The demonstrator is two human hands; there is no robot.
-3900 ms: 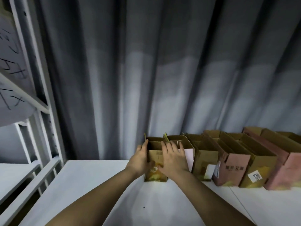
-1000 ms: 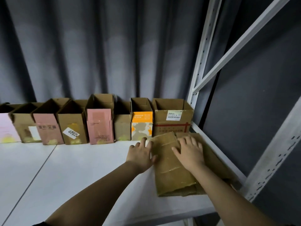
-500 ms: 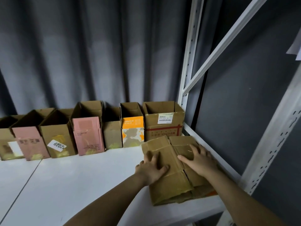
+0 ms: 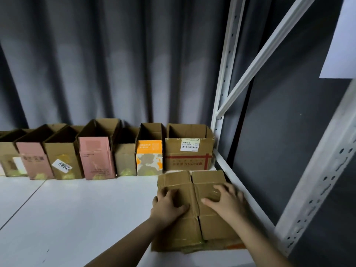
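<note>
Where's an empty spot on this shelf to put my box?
The big white shelf patch in front of the row of open boxes, left of the flattened cardboard, is bare. It's crowded along the curtain and in the right corner, where the left hand and right hand rest on the cardboard.

Open shelf (image 4: 77, 209) lies free left of the flattened cardboard (image 4: 181, 228); a row of boxes (image 4: 96, 157) blocks behind; a steel upright (image 4: 317, 180) hems the right.

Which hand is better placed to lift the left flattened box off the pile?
Probably the left hand: it lies on the left flattened box, fingers bent, while the right hand rests spread on the right flattened box.
</note>
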